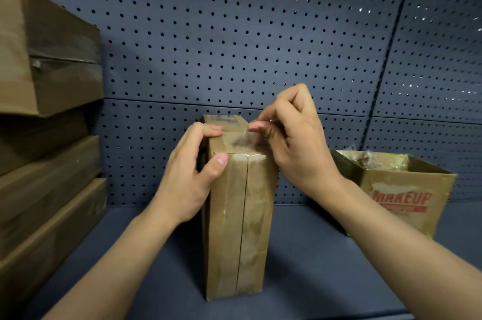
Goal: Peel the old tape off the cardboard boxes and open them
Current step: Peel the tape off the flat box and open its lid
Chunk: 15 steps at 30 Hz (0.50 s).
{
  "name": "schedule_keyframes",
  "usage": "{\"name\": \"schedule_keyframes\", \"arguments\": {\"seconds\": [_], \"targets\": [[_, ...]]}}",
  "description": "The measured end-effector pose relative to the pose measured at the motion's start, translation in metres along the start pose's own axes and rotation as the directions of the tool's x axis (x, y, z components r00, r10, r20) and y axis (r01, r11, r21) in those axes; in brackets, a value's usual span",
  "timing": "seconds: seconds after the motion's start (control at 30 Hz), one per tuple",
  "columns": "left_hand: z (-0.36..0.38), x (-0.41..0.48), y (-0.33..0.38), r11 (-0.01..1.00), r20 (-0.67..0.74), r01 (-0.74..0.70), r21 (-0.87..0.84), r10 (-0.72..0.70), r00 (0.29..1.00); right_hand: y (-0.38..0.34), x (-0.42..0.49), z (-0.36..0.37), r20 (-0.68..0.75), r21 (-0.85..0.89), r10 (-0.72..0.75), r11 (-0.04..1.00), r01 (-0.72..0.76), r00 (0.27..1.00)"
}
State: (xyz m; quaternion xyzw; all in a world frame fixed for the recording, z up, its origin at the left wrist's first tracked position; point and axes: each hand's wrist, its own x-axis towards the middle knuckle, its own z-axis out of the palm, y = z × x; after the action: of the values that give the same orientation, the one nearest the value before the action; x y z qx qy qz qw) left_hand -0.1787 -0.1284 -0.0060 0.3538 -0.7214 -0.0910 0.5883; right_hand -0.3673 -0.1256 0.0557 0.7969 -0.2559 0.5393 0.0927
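Pegboard wall [234,33] backed the blue shelf [313,267]. Stacked boxes [47,137] sat at its left edge, open MAKEUP box [407,197] toward its right back. Upright box [240,228] stood mid-shelf. Your left hand [187,176] gripped its top corner, fingers curled; your right hand [294,142] pinched clear tape [241,140] lifting off the top.

A dark blue-grey perforated back panel [234,33] is seen behind, pierced by regular rows of small round holes; it is divided by a horizontal seam [156,102] and a slanting vertical seam [393,40]; light is glinted through some holes at right; below, a plain dark blue surface [313,267] is met.
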Motion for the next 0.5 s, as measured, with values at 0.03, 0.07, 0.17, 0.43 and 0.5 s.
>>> {"name": "schedule_keyframes", "arguments": {"seconds": [0.03,0.07,0.17,0.43,0.5], "targets": [[-0.001,0.0,0.0,1.0,0.004,0.0,0.001,0.0,1.0,0.0,-0.001,0.0,-0.037,-0.008,-0.027,1.0,0.026,0.999],[-0.002,0.0,0.001,1.0,0.01,0.001,0.005,-0.001,1.0,0.0,-0.002,0.0,-0.062,-0.021,-0.054,0.998,0.052,0.997],[-0.006,0.001,0.002,1.0,0.053,0.019,0.015,-0.019,0.998,-0.002,-0.009,-0.004,-0.075,-0.042,-0.109,0.993,0.106,0.991],[-0.005,0.0,0.004,0.999,0.053,0.043,0.003,-0.043,0.998,-0.007,-0.029,-0.01,0.009,-0.004,-0.117,0.993,0.117,0.993],[-0.003,0.001,0.004,0.999,0.04,0.034,0.005,-0.034,0.999,-0.007,-0.034,-0.007,-0.031,-0.075,-0.172,0.983,0.169,0.985]]}}
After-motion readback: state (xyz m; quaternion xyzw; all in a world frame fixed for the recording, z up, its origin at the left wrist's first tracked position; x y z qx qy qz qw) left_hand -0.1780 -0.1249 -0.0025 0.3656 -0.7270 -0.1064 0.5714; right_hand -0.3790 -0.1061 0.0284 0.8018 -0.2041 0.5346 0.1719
